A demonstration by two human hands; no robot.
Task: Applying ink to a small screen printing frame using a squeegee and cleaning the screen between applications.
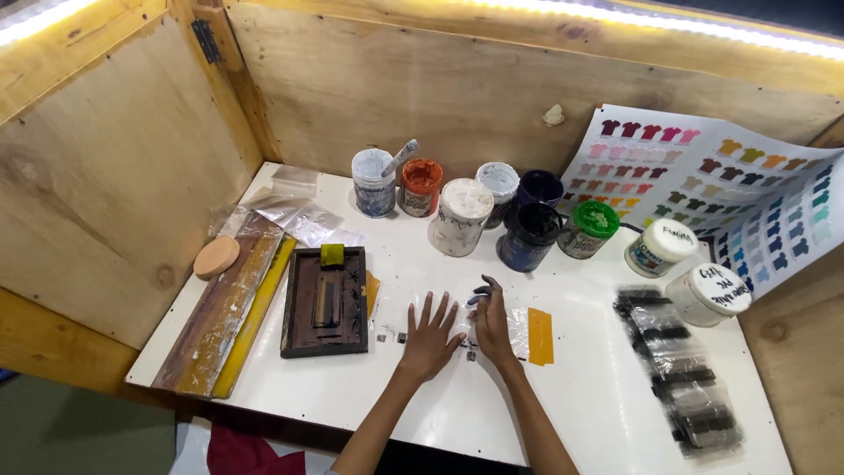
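While clear plastic sheet (514, 330) with yellow tape strip (540, 336) lay at lower centre of frame, my right hand (492, 324) pressed on its left edge, ink-stained fingertips touching, grasping nothing. My left hand (431, 337) lay flat just beside, fingers spread. Dark screen frame (324, 302) further left; paint jars (461, 216) above.

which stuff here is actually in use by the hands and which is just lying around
In use:
left hand, flat on the table
right hand, on the clear film
yellow strip
small dark chips

Lying about:
paint jars
dark screen frame
colour chart
wooden boards
black-smeared film
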